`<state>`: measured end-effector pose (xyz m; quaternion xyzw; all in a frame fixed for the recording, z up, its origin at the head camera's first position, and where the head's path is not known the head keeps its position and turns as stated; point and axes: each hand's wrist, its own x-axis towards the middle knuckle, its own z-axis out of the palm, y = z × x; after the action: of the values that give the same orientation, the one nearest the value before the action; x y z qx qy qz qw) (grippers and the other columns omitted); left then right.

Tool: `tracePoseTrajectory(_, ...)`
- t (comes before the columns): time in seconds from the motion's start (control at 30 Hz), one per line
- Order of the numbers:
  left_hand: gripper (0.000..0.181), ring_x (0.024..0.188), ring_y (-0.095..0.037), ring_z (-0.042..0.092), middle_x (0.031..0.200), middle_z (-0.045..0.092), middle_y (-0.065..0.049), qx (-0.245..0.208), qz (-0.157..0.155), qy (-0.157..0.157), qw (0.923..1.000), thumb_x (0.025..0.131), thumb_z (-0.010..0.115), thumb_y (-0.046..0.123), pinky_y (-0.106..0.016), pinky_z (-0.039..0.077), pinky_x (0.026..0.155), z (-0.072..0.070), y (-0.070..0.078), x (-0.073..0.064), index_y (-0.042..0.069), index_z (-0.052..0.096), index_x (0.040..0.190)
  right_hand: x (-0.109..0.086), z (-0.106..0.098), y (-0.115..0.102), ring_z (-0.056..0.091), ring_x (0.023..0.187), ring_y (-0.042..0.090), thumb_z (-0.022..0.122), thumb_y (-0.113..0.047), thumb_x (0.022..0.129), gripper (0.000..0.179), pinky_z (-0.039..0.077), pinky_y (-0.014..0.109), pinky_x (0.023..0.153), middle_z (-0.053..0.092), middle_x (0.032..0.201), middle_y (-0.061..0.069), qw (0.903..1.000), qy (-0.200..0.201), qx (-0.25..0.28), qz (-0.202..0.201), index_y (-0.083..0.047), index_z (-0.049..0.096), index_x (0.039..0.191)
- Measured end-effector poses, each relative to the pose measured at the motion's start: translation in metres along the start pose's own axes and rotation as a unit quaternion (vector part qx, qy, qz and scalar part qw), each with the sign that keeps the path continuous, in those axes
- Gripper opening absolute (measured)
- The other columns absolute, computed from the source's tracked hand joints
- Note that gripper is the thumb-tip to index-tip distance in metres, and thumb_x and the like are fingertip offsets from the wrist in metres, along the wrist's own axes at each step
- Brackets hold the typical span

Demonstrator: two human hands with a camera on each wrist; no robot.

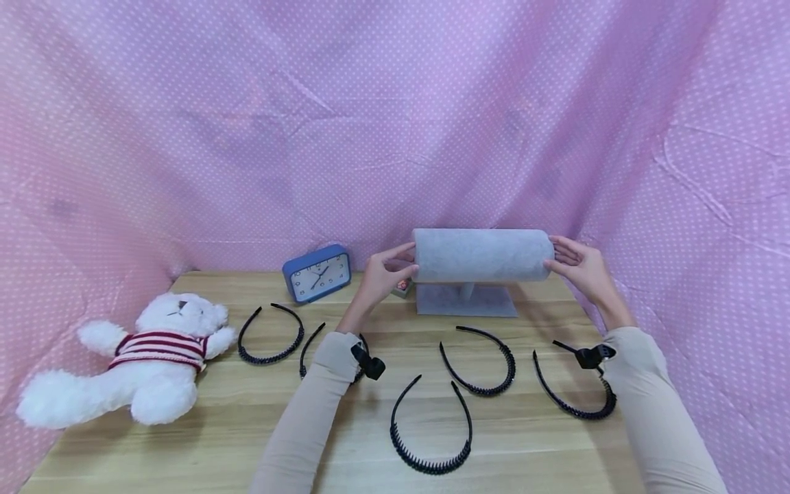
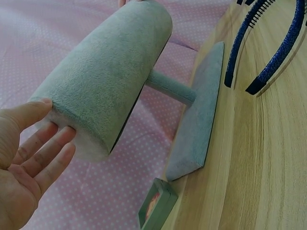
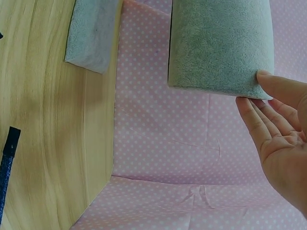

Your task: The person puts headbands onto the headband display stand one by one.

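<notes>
A grey plush-covered display stand [image 1: 481, 255] has a thick horizontal roll on a short post and a flat base [image 1: 432, 302]. At the roll's left end my left hand [image 1: 382, 274] touches the rim with its thumb, fingertips against the end face. My right hand [image 1: 580, 267] touches the opposite end likewise, its thumb on the side and its fairly straight fingers at the end. In the left wrist view the post [image 2: 170, 87] is plain to see. The base stands near the table's back edge.
Several black headbands [image 1: 432, 469] lie across the wooden table [image 1: 247, 439], one partly behind my left forearm. A blue clock [image 1: 317, 274] and a small green-framed item [image 2: 158, 205] stand at the back. A white teddy bear [image 1: 160, 391] lies left. Pink dotted cloth [image 1: 395, 123] hangs around.
</notes>
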<state>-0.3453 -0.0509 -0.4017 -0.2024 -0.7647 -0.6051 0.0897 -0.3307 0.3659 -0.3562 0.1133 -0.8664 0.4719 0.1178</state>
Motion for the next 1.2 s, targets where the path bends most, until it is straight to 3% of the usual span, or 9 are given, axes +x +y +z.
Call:
tracePoseTrajectory(0.13,0.048,0.102,-0.029,0.074,0.118,0.073,-0.012,-0.001,0.003,-0.002,1.0000,0.092,0.077,0.016,-0.028,0.062,0.073,0.000,0.000,0.000,0.019,0.065,0.138,0.000,0.000,0.000,0.055,0.101,-0.022,0.069,-0.007,0.096,0.061,0.048,0.002,0.089,0.043,0.147,0.039,1.0000,-0.002,0.006,0.002,0.010,0.042,0.149)
tracePoseTrajectory(0.3,0.058,0.117,-0.031,0.068,0.135,0.064,-0.011,0.013,0.024,-0.003,0.9996,0.089,0.079,0.011,-0.040,0.062,0.090,0.000,0.002,0.005,0.017,0.060,0.144,0.002,0.000,0.001,0.056,0.099,-0.021,0.070,-0.003,0.095,0.061,0.048,0.002,0.088,0.045,0.145,0.040,0.9999,-0.006,0.014,-0.002,0.010,0.042,0.149)
tracePoseTrajectory(0.47,0.066,0.139,-0.034,0.052,0.156,0.046,-0.010,0.023,0.052,-0.029,0.9980,0.089,0.079,0.011,-0.053,0.051,0.108,0.002,0.007,0.014,0.017,0.053,0.149,0.004,-0.001,0.002,0.059,0.096,-0.019,0.070,0.001,0.093,0.060,0.050,0.003,0.086,0.049,0.138,0.042,0.9997,-0.007,0.002,-0.022,0.012,0.044,0.146)
tracePoseTrajectory(0.67,0.066,0.149,-0.034,0.037,0.165,0.033,-0.011,0.018,0.042,-0.062,0.9970,0.090,0.077,0.007,-0.056,0.047,0.111,-0.001,0.010,0.022,0.013,0.051,0.150,0.003,0.001,0.001,0.058,0.090,-0.020,0.073,-0.002,0.092,0.056,0.051,0.002,0.080,0.057,0.130,0.042,0.9986,-0.018,-0.045,-0.020,0.016,0.049,0.139)
tracePoseTrajectory(0.8,0.062,0.149,-0.034,0.038,0.166,0.031,-0.010,0.017,0.038,-0.074,0.9964,0.091,0.076,0.005,-0.056,0.047,0.112,-0.002,0.009,0.025,0.009,0.053,0.148,-0.006,0.002,-0.001,0.058,0.085,-0.017,0.075,-0.006,0.091,0.050,0.052,0.003,0.076,0.063,0.120,0.040,0.9940,-0.054,-0.096,0.001,0.017,0.053,0.130)
tracePoseTrajectory(0.97,0.060,0.148,-0.035,0.039,0.166,0.031,-0.009,0.018,0.041,-0.076,0.9961,0.092,0.075,0.006,-0.056,0.047,0.111,-0.001,0.009,0.024,0.010,0.053,0.148,-0.020,0.004,0.006,0.072,0.091,0.010,0.076,-0.009,0.091,0.046,0.054,0.008,0.076,0.069,0.114,0.034,0.9844,-0.111,-0.135,0.016,0.015,0.057,0.125)
tracePoseTrajectory(1.1,0.059,0.148,-0.036,0.039,0.166,0.031,-0.013,0.021,0.052,-0.076,0.9956,0.092,0.075,0.005,-0.057,0.047,0.111,0.001,0.008,0.024,0.009,0.053,0.147,-0.033,0.009,0.015,0.074,0.093,0.031,0.078,-0.009,0.089,0.040,0.058,0.015,0.077,0.072,0.108,0.030,0.9733,-0.164,-0.160,0.006,0.014,0.064,0.119)
tracePoseTrajectory(1.2,0.060,0.148,-0.036,0.038,0.166,0.030,-0.014,0.025,0.054,-0.079,0.9951,0.092,0.074,0.005,-0.057,0.047,0.111,0.003,0.008,0.023,0.009,0.053,0.148,-0.043,0.013,0.019,0.075,0.088,0.032,0.078,-0.002,0.086,0.034,0.062,0.023,0.077,0.072,0.104,0.031,0.9641,-0.216,-0.154,-0.014,0.015,0.067,0.113)
